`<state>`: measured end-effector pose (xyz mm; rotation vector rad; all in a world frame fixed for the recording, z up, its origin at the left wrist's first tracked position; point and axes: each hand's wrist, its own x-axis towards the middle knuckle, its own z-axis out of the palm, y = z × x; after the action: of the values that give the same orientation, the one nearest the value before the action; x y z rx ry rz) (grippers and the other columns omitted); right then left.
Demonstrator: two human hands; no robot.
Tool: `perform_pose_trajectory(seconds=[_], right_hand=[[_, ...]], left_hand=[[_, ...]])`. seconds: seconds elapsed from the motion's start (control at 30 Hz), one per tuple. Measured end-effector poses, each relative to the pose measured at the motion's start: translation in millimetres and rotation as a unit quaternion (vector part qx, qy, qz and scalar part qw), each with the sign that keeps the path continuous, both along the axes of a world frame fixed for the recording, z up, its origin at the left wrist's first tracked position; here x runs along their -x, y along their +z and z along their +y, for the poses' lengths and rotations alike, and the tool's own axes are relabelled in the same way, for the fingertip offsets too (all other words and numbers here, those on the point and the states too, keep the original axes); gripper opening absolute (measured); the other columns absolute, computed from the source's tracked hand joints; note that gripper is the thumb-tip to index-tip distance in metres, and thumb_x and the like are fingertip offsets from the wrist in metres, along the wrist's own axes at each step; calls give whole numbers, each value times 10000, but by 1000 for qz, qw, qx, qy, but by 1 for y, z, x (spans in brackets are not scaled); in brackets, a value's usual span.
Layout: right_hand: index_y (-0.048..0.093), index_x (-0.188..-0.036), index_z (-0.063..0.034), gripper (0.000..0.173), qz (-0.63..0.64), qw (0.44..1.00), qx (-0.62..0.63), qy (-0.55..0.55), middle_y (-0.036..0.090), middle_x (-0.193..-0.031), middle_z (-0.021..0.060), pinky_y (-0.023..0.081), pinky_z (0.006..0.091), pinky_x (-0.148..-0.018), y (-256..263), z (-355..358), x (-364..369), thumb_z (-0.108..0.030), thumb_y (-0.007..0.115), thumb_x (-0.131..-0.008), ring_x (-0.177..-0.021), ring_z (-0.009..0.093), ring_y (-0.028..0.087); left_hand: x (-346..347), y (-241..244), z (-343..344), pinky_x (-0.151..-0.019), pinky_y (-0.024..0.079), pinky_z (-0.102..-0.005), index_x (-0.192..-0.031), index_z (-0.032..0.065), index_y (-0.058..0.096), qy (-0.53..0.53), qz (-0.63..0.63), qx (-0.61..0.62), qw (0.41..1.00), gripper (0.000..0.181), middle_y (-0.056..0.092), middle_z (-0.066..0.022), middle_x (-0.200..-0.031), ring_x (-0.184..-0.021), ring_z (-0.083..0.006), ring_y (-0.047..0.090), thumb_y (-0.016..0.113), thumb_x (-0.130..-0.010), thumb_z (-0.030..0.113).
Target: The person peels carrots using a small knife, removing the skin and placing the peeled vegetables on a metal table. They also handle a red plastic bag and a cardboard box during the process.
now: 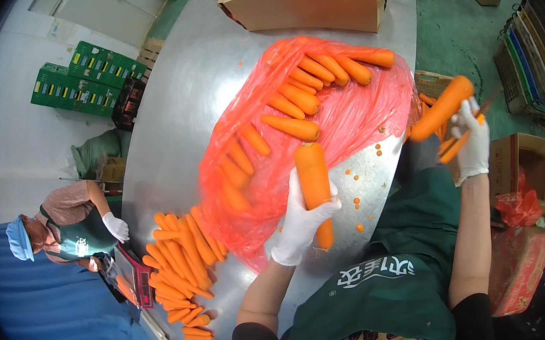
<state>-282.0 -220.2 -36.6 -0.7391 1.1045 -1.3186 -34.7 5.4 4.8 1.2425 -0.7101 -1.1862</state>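
Note:
My left hand, in a white glove, grips a thick carrot above the steel table; the tip of another carrot shows below the palm. Off the table's right edge is my gloved right hand, closed around what looks like an orange-handled knife, blurred. A large carrot is at its fingertips; whether they hold it is unclear. Several carrots lie in and on a red plastic bag. A pile of carrots rests on the table near its lower left edge.
A cardboard box stands at the table's top end. Carrot trimmings dot the steel table. Beside the right edge are a crate and an open carton. Across the table, a co-worker stands by a red scale.

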Motion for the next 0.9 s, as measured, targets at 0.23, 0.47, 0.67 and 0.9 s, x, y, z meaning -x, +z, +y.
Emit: perform_pose_trajectory(seconds=[0.23, 0.47, 0.67, 0.9], right_hand=[[670, -1096, -39, 264, 190, 958, -7, 216, 653, -942, 19, 472, 232, -682, 9, 71, -49, -168, 686, -865, -811, 101, 603], [635, -973, -31, 160, 200, 880, 161, 399, 645, -897, 125, 505, 315, -749, 11, 132, -125, -95, 694, -839, -815, 301, 639], [637, -938, -109, 215, 350, 798, 391, 297, 640, -760, 42, 500, 346, -590, 8, 155, -110, -64, 697, -736, -672, 255, 648], [607, -985, -132, 329, 458, 713, 462, 262, 503, -681, 32, 436, 353, -528, 2, 160, -116, -88, 684, -669, -597, 230, 571]], left_hand=[[-6, -17, -19, -767, 468, -288, -1316, 62, 432, 45, 230, -21, 972, 755, 560, -72, -981, -813, -171, 556, 263, -948, 699], [-9, -13, -21, -802, 478, -309, -1169, 34, 506, 135, 287, -39, 948, 420, 572, -87, -994, -882, -179, 560, 443, -1018, 421], [-40, -22, -7, -876, 487, -389, -1090, -8, 496, 262, 561, 27, 785, 266, 563, -128, -983, -920, -228, 557, 561, -984, 226], [-40, -32, 11, -896, 459, -396, -1098, 0, 475, 239, 563, 33, 790, 323, 552, -101, -989, -918, -221, 544, 565, -979, 287]])
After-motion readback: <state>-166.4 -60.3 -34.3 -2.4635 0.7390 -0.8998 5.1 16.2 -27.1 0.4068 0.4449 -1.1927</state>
